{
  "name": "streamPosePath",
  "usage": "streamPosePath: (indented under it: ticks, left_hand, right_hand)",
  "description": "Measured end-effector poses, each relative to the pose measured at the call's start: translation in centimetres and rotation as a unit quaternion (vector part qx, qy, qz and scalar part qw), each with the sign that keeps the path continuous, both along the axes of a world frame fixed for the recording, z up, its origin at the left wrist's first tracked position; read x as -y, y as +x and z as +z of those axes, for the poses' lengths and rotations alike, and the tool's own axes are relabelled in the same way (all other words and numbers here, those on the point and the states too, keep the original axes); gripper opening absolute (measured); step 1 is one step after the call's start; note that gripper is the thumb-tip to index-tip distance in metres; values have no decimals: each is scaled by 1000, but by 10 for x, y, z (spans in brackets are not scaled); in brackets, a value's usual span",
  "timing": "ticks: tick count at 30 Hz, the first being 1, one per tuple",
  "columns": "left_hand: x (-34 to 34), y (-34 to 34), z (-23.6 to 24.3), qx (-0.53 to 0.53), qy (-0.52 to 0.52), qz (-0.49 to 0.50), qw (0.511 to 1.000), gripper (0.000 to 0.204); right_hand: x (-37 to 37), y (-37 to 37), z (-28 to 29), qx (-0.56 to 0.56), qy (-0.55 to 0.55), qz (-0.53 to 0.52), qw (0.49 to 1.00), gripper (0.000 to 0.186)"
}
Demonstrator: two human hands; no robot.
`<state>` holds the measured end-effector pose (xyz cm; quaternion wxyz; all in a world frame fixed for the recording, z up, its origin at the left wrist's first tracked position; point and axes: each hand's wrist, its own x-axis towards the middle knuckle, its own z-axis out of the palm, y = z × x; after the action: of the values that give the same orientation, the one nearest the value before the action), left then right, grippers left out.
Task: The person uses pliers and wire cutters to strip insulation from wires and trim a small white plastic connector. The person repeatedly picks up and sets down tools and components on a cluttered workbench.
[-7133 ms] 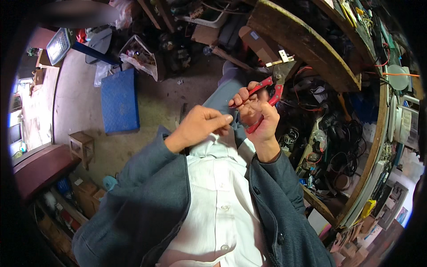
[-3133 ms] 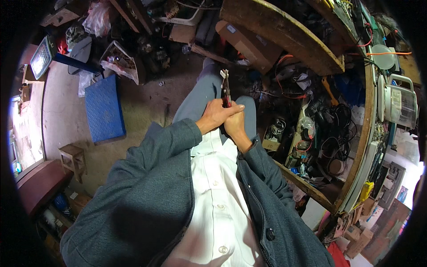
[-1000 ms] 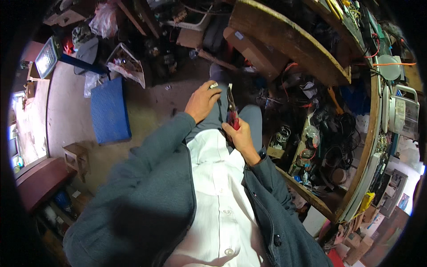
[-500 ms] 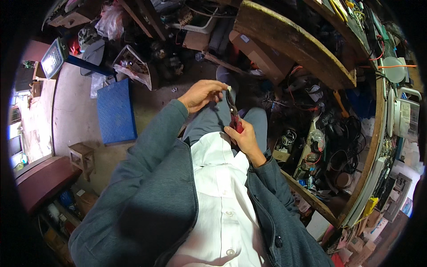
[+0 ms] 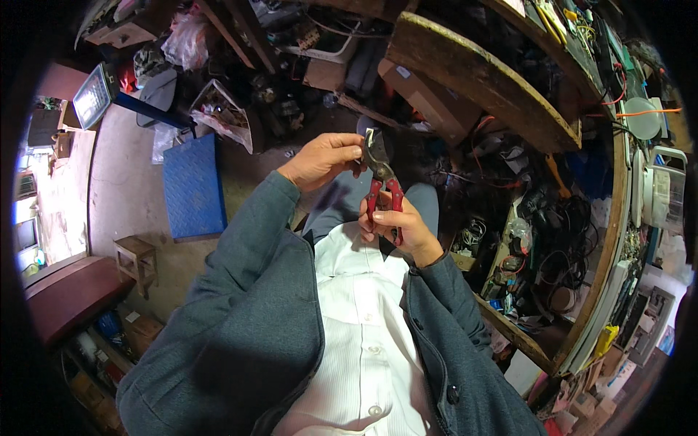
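Observation:
My right hand (image 5: pixel 401 224) grips a red-handled pair of pliers (image 5: pixel 395 196) over my lap. Their handles are spread apart, and the dark jaws point away from me. At the tip of the jaws sits a small whitish piece (image 5: pixel 369 136), too small to name. Just left of the jaws is my left hand (image 5: pixel 325 161), its thumb and fingers pinched together close to the tool head. What those fingers hold, if anything, cannot be made out.
A curved wooden board (image 5: pixel 483 80) juts in ahead to the right. Tangled cables and parts crowd the bench frame (image 5: pixel 614 240) at right. On the left stand a blue platform scale (image 5: pixel 193 187), a small wooden stool (image 5: pixel 137 263) and an open box (image 5: pixel 225 116).
The pliers have turned so their broad side faces up, and their handles now stand wider apart. My left hand has shifted slightly left and down, staying beside the jaws.

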<state>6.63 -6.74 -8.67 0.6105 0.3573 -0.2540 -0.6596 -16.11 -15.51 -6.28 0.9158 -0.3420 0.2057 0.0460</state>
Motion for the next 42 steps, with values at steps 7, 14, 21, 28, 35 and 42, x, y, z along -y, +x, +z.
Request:
streamPosePath:
  ticks: [7,14,21,28,35,42]
  left_hand:
    - [7,4,12,15,88,71,993,25]
    - [31,26,71,67,43,92,993,24]
    - [106,37,186,467,-131,163,859,21]
    - [230,58,248,671,-140,202,700,27]
    - [271,83,225,686,-233,252,641,34]
    - [171,52,226,251,-206,170,931,48]
  right_hand:
    - [-1,-9,4,34,12,27,999,51]
    - [1,-35,-11,37,46,-45,997,50]
    - [-5,-63,-31,31,89,-107,990,50]
    - [-8,-71,-38,14,74,-119,990,50]
    - [-15,-75,-49,6,68,-93,993,42]
    - [-12,-72,-52,30,83,-100,991,45]
